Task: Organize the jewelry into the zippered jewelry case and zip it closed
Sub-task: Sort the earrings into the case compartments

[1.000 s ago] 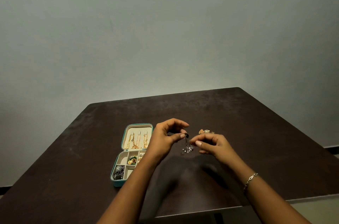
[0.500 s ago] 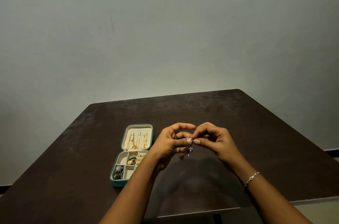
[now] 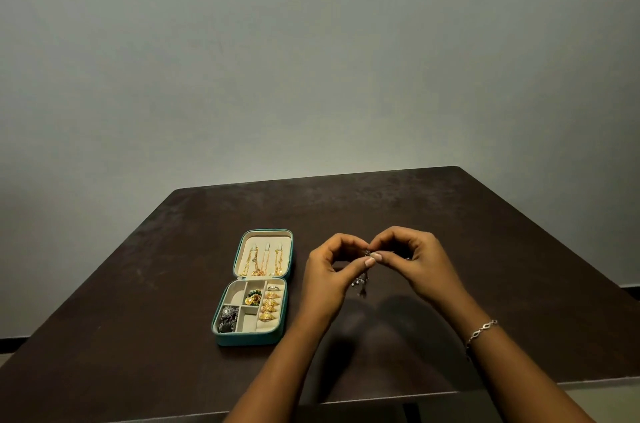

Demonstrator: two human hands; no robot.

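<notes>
While the case [image 3: 247, 339] lies open on the bench [image 3: 138, 284], the left hand [image 3: 327, 272] and the right hand [image 3: 417, 267] meet just right of the case. Both pinch one small silver jewelry piece [image 3: 361, 283] between curled thumb and forefinger; its beads dangle below. Gold rings [image 3: 270, 306] fill the case's right column.

The left forearm [image 3: 277, 363] and right forearm [image 3: 516, 374] are bare. A thin silver-toned link bracelet [image 3: 481, 332] circles the right wrist at lower right. Short, pale nails show on the left hand [image 3: 329, 279] and right hand [image 3: 420, 267].
</notes>
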